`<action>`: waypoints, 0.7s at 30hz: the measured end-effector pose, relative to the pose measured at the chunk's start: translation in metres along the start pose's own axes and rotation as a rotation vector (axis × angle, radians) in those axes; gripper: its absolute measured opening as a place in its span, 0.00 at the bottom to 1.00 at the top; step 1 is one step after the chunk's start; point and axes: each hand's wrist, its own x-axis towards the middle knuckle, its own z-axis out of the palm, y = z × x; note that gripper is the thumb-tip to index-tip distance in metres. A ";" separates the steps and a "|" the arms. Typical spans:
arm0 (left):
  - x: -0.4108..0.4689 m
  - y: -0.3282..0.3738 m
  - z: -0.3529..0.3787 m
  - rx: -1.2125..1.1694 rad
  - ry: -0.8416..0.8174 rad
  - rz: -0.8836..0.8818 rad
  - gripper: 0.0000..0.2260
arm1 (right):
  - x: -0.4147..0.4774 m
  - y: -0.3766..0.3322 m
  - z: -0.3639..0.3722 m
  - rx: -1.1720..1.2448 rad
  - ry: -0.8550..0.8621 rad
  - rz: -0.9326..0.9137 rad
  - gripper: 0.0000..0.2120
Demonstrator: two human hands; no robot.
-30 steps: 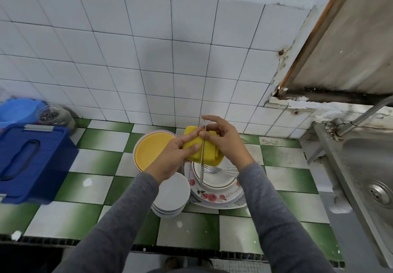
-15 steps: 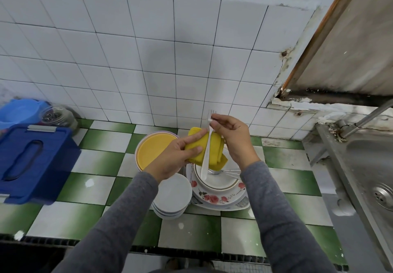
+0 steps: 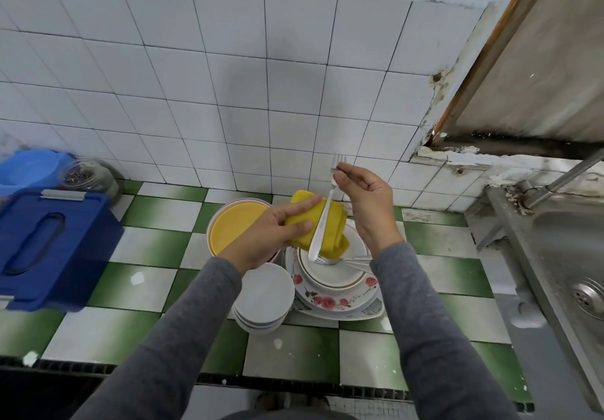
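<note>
My left hand (image 3: 274,226) grips a folded yellow cloth (image 3: 330,226) above a stack of plates. My right hand (image 3: 366,197) pinches a metal fork (image 3: 322,220) just below its tines, which point up. The fork's handle slants down across the front of the cloth, its end near the top plate. Under both hands sits a stack of floral plates (image 3: 330,302) with more cutlery (image 3: 358,261) lying on the top plate.
A yellow plate (image 3: 232,226) leans behind a stack of white bowls (image 3: 264,298) on the green-and-white tiled counter. A blue lidded box (image 3: 49,246), a blue bowl (image 3: 29,171) and a glass jar (image 3: 88,174) stand at the left. A steel sink (image 3: 575,256) with a tap (image 3: 568,174) is at the right.
My right hand has lifted the fork up and to the right, drawing it out along the cloth. The tines now stand clear above the cloth. My left hand keeps its hold.
</note>
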 end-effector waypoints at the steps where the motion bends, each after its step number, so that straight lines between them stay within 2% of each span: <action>1: -0.001 -0.002 -0.001 0.019 -0.020 -0.011 0.20 | 0.002 -0.003 -0.002 0.026 0.018 -0.008 0.11; 5: -0.002 -0.004 0.001 0.019 -0.019 -0.014 0.20 | 0.004 -0.009 -0.005 0.060 0.047 -0.022 0.11; 10: 0.001 0.002 0.003 -0.032 0.059 0.019 0.20 | -0.008 -0.002 -0.001 -0.034 -0.031 0.012 0.10; 16: 0.001 -0.002 0.006 0.025 -0.009 -0.036 0.20 | -0.004 -0.009 -0.003 -0.006 0.037 -0.004 0.10; 21: 0.008 0.001 0.011 -0.123 0.137 -0.011 0.20 | -0.014 0.003 0.000 -0.163 -0.024 -0.019 0.11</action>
